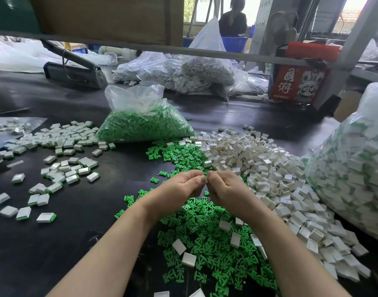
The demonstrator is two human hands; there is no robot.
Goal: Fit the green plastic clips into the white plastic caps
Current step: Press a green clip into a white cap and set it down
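Observation:
My left hand (179, 189) and my right hand (224, 189) meet fingertip to fingertip above the dark table, fingers curled. Between the fingertips a sliver of a green clip (206, 178) shows; the rest of what they hold is hidden. Under my wrists lies a heap of loose green clips (211, 243) with a few white caps on it. A big pile of empty white caps (269, 168) spreads to the right. Finished caps with green clips fitted (61, 163) lie scattered on the left.
A clear bag of green clips (145, 125) stands behind the heap. A large bag of assembled pieces (351, 168) fills the right edge. Bags of white caps (196, 73), a red box (295, 82) and a heat sealer (74, 69) sit at the back. A person sits beyond.

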